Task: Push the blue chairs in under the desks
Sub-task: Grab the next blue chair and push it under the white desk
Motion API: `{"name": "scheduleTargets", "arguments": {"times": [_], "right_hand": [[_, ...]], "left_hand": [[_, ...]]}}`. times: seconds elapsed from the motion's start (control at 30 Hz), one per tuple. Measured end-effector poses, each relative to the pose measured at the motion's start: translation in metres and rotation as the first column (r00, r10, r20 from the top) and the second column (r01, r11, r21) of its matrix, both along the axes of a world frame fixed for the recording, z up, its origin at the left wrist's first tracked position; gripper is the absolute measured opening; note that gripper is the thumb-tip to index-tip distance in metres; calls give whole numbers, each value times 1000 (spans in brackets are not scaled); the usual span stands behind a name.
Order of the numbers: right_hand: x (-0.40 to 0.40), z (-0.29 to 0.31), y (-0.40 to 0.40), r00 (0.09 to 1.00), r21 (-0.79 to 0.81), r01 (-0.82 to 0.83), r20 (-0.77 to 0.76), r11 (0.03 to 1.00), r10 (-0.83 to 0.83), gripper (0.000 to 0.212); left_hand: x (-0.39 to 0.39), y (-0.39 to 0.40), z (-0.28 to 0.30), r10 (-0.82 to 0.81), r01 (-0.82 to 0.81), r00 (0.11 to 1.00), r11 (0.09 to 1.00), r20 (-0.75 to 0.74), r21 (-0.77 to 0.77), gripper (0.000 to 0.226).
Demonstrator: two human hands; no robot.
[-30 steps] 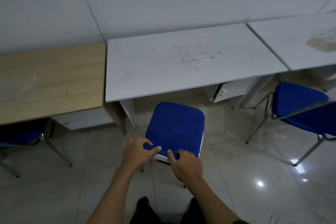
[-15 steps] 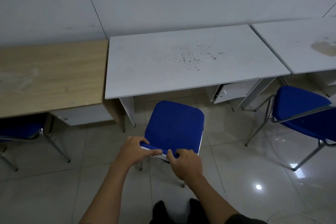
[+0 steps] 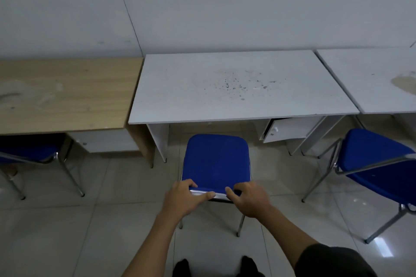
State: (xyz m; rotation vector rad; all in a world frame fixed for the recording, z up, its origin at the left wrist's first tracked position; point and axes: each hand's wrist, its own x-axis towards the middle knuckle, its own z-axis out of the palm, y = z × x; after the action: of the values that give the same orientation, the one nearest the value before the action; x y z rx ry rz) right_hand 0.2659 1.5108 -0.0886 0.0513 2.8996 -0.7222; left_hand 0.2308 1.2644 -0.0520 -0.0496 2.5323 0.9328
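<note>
A blue chair point(image 3: 216, 157) with metal legs stands on the tiled floor just in front of the white desk point(image 3: 236, 87), its seat still outside the desk's front edge. My left hand point(image 3: 183, 200) and my right hand point(image 3: 252, 201) both grip the top of its backrest, fingers curled over the chrome rail. A second blue chair point(image 3: 378, 164) stands out from the right white desk point(image 3: 373, 78). A third blue chair point(image 3: 29, 150) sits partly under the wooden desk point(image 3: 65, 94) on the left.
The white desk has an open drawer door point(image 3: 283, 129) on its right side and a panel leg point(image 3: 158, 139) on its left. A white wall runs behind all desks. My feet point(image 3: 216, 267) stand on glossy tiles behind the chair.
The chair has turned a little and now sits square to the white desk. Both hands have stayed on the backrest, and my view has lifted and moved back slightly.
</note>
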Motion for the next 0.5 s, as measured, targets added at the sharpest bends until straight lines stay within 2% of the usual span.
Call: {"name": "scheduleTargets", "arguments": {"times": [0.17, 0.23, 0.33, 0.4, 0.5], "right_hand": [[-6, 8, 39, 994, 91, -110, -12, 990, 112, 73], [0, 11, 42, 998, 146, -55, -24, 988, 59, 83], [28, 4, 37, 980, 15, 196, -35, 980, -196, 94], [45, -3, 37, 941, -130, 336, 73, 933, -329, 105], [47, -1, 41, 914, -351, 402, 213, 846, -346, 95]], "left_hand": [[14, 37, 0, 32, -32, 999, 999, 0, -31, 74], [21, 45, -3, 57, -57, 998, 998, -19, -35, 77], [35, 50, -13, 198, -196, 978, 980, -63, 33, 98], [44, 57, -17, 305, -302, 951, 951, -47, 61, 115], [48, 67, -18, 393, -392, 920, 917, -3, 73, 117]]}}
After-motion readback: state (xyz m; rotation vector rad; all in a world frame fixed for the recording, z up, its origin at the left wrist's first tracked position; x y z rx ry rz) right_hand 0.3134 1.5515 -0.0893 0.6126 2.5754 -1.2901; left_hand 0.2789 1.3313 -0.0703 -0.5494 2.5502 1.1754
